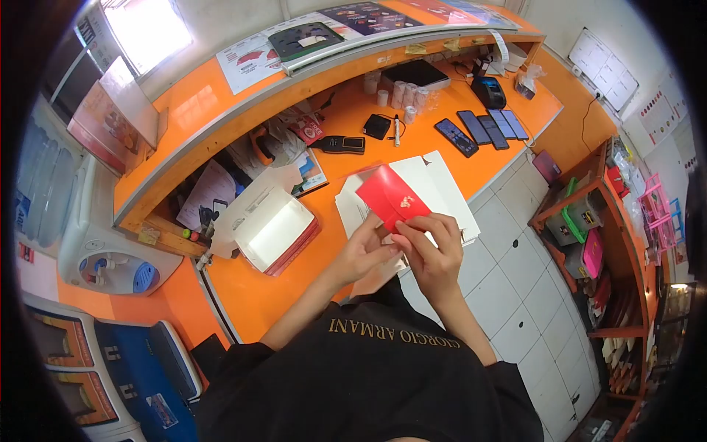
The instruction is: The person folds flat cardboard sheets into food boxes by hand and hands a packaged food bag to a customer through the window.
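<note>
A small red paperboard carton (387, 194) with a pale logo is held in front of me, tilted, above the counter. My left hand (366, 252) grips its lower edge from the left, thumb pointing right. From the right, my right hand (433, 254) pinches the same lower edge, close to the left fingers. Under and behind the carton lies a stack of flat white card sheets (440, 179). To the left stands an open box (276, 227), white inside with red outer sides, its lid folded back.
On the orange counter (346, 173) lie several phones (456, 138), a black handheld device (342, 144), a small black square case (376, 127) and paper rolls (403, 94). A raised ledge (199, 96) borders the far side. Shelves (589, 228) stand right, a water dispenser (110, 243) left.
</note>
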`<state>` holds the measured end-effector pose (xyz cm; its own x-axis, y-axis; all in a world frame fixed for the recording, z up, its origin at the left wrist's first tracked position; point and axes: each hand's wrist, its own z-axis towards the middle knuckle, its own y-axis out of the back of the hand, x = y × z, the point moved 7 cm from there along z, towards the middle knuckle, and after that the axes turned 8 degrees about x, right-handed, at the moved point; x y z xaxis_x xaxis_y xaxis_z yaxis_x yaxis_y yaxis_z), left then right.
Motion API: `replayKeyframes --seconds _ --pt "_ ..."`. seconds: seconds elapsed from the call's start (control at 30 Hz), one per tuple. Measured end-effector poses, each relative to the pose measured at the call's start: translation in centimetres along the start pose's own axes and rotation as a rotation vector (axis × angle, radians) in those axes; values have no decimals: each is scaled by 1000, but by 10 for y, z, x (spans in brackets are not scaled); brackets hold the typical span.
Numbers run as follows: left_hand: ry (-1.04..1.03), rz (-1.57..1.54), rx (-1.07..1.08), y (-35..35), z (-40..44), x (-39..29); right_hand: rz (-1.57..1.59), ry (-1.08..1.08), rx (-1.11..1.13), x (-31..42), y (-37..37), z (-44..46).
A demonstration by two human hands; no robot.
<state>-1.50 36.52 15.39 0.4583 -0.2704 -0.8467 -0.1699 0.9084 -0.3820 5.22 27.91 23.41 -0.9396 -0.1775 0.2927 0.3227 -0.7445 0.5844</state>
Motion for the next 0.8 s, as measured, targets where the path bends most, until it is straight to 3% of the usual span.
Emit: replayKeyframes --seconds 0.03,0.07,0.1,0.17,0.2,0.23,0.3,0.43,0.47,0.5,0.53,0.67,0.73,0.8 --pt "-8 134 -10 2 1 -5 17 18 62 -1 -3 1" --pt "174 -58 -63 8 -3 2 96 17 114 -5 -3 -3" --pt "176 -60 -63 14 -4 -4 97 14 115 -7 -1 -5" --pt "338 417 216 15 -7 -6 275 -169 -6 -23 11 -9" --pt "561 595 264 12 -7 -17 236 -144 2 -22 15 -4" --pt "564 587 254 16 -8 -17 200 -103 59 -21 14 0" --pt "437 865 357 15 -10 -20 235 -2 279 -20 1 2" --pt "318 1039 344 15 -10 -26 242 -1 484 -14 -11 -9" --pt "318 1038 339 13 -9 -30 258 -31 499 -15 -14 -12" --pt "454 1078 316 14 -9 -30 273 -63 515 -16 -18 -15" --pt "591 1115 292 16 -10 -27 274 -43 476 -13 -20 -17" --pt "614 1284 275 16 -9 -25 193 -7 437 -10 -28 -25" --pt "578 1267 235 20 -6 -27 85 35 214 -7 -11 -22" --pt "588 1247 241 19 -4 -28 57 34 155 -5 -6 -22"
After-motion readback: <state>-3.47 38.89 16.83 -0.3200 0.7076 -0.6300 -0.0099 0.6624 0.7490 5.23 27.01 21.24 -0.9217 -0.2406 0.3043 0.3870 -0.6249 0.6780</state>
